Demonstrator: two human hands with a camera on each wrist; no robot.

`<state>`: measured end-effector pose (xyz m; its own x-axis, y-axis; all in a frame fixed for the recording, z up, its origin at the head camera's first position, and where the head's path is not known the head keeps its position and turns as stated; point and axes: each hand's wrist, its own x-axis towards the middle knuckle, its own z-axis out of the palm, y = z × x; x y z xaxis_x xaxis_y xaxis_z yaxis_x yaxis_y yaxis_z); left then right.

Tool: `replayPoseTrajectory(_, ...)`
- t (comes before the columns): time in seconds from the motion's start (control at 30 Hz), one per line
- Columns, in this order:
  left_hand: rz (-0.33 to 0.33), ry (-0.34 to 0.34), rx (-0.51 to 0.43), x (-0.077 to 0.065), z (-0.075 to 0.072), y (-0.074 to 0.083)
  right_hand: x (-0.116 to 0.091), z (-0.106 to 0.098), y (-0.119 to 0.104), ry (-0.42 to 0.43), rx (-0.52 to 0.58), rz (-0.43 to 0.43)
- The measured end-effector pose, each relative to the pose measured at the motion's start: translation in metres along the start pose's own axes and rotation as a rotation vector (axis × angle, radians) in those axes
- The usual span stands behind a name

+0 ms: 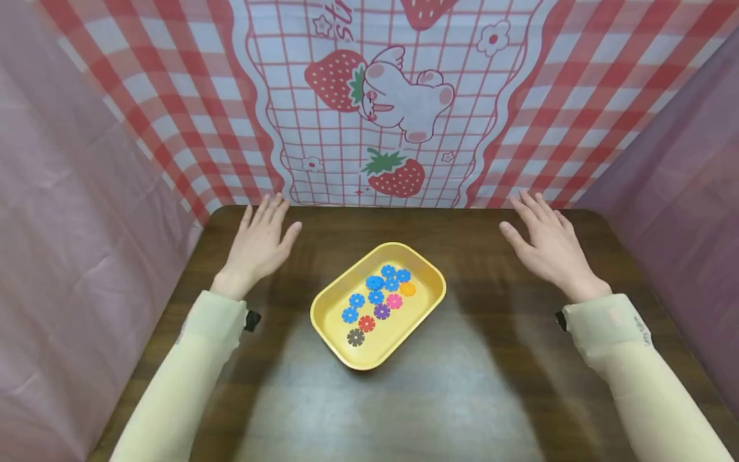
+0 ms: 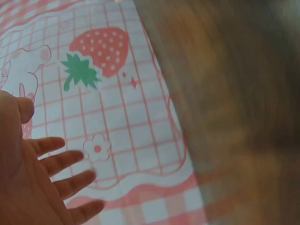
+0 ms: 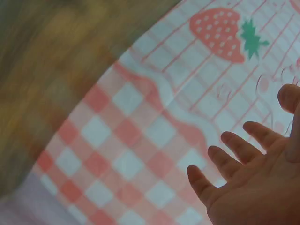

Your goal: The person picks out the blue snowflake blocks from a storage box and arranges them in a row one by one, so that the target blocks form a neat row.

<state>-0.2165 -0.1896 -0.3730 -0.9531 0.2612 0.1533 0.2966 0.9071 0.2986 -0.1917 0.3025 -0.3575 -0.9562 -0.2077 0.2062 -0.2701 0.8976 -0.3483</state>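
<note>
A yellow tray sits at an angle in the middle of the dark wooden table. Inside it lie several small notched plastic discs: mostly blue ones, plus an orange disc, a pink disc, a purple disc, a red disc and a dark grey disc. To the tray's left my left hand is held with fingers extended, holding nothing. My right hand, on the other side, also has its fingers extended and holds nothing. Both wrist views show the fingers spread.
Behind the table hangs a red-and-white checked cloth printed with strawberries and a white animal figure. Pinkish curtains hang at the left and right. Each wrist wears a dark strap over a pale sleeve.
</note>
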Motion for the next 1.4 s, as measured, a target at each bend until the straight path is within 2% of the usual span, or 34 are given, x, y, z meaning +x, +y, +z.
replayPoseTrajectory(0.13, 0.002, 0.009, -0.184, -0.009, 0.02, 0.011, 0.002, 0.026, -0.022, 0.069, 0.082, -0.035)
replayPoseTrajectory(0.23, 0.024, 0.034, -0.266, -0.017, 0.042, 0.021, 0.007, 0.051, -0.044, 0.149, 0.192, -0.081)
replayPoseTrajectory(0.37, 0.061, 0.038, -0.241, -0.026, 0.068, 0.034, 0.013, 0.088, -0.075, 0.195, 0.348, -0.157)
replayPoseTrajectory(0.47, 0.057, 0.02, -0.227, -0.032, 0.08, 0.04, 0.016, 0.113, -0.094, 0.16, 0.403, -0.178)
replayPoseTrajectory(0.63, 0.084, 0.015, -0.282, -0.035, 0.091, 0.041, 0.021, 0.138, -0.11, 0.083, 0.403, -0.152)
replayPoseTrajectory(0.77, 0.113, 0.034, -0.311, -0.036, 0.096, 0.04, 0.024, 0.15, -0.126, -0.031, 0.4, -0.127)
replayPoseTrajectory(0.9, 0.103, 0.039, -0.314, -0.037, 0.098, 0.041, 0.028, 0.162, -0.139, -0.134, 0.341, -0.102)
replayPoseTrajectory(1.13, 0.062, 0.038, -0.333, -0.04, 0.101, 0.039, 0.034, 0.176, -0.147, -0.248, 0.206, -0.067)
replayPoseTrajectory(1.4, 0.063, 0.045, -0.361, -0.038, 0.102, 0.04, 0.036, 0.183, -0.146, -0.266, 0.15, -0.042)
